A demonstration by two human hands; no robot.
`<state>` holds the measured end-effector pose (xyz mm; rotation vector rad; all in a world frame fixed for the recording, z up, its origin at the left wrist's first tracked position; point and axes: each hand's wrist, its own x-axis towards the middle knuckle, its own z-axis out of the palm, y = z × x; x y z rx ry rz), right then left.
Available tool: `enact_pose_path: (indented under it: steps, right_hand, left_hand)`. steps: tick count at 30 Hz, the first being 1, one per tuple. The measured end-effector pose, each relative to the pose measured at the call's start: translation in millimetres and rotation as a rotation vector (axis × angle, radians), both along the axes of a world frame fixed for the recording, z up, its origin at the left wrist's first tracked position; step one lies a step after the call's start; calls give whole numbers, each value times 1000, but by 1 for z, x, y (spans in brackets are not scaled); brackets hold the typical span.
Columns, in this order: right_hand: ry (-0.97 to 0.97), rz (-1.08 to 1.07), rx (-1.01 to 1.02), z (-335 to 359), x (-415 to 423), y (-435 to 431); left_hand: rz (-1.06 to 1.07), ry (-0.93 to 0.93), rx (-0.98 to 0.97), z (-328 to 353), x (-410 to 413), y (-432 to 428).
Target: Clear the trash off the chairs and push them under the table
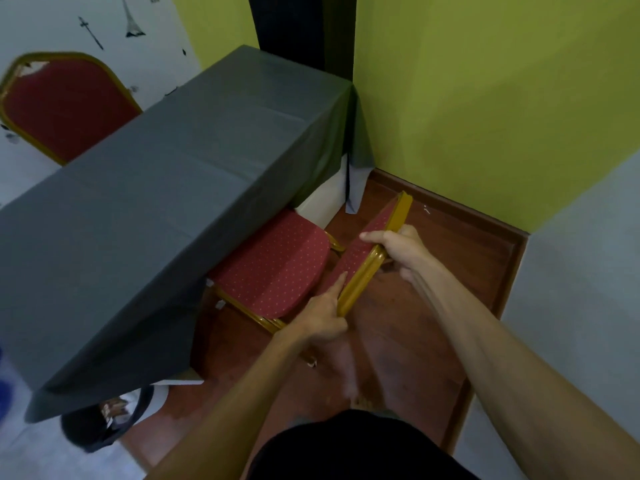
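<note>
Hands: my left hand (320, 315) and right hand (398, 247) both grip the chair (277, 268) backrest top.
Push direction: counter (173, 188) lies straight ahead-left; seat already half under it.

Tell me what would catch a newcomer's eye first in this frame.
Both hands grip the gold-framed backrest of a red dotted chair: left hand low on it, right hand at the top. Its seat is partly under the table, whose grey cloth fills the left half. A second red chair stands beyond the table, upper left.
</note>
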<state>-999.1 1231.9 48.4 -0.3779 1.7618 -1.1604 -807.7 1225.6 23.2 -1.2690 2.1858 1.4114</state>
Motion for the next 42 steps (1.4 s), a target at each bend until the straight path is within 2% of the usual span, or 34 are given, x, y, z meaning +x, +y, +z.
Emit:
enact_pose_path:
  steps: [18, 26, 34, 36, 37, 40, 42]
  right_hand:
    - [-141, 61, -62, -13, 61, -109]
    - [-219, 117, -106, -16, 86, -131]
    - [-192, 222, -61, -21, 80, -130]
    - [-106, 256, -20, -17, 80, -131]
    - [10, 279, 10, -12, 81, -131]
    - [513, 368, 119, 3, 79, -141]
    - [716, 392, 102, 31, 84, -146]
  left_hand:
    - [161, -60, 75, 18, 65, -92]
    - [214, -70, 176, 32, 91, -116]
    - [264, -33, 44, 27, 93, -108]
    - [258, -60, 6, 27, 95, -107]
    - [232, -81, 10, 30, 98, -108]
    - [199, -56, 89, 51, 104, -121]
    - [229, -1, 4, 75, 103, -133]
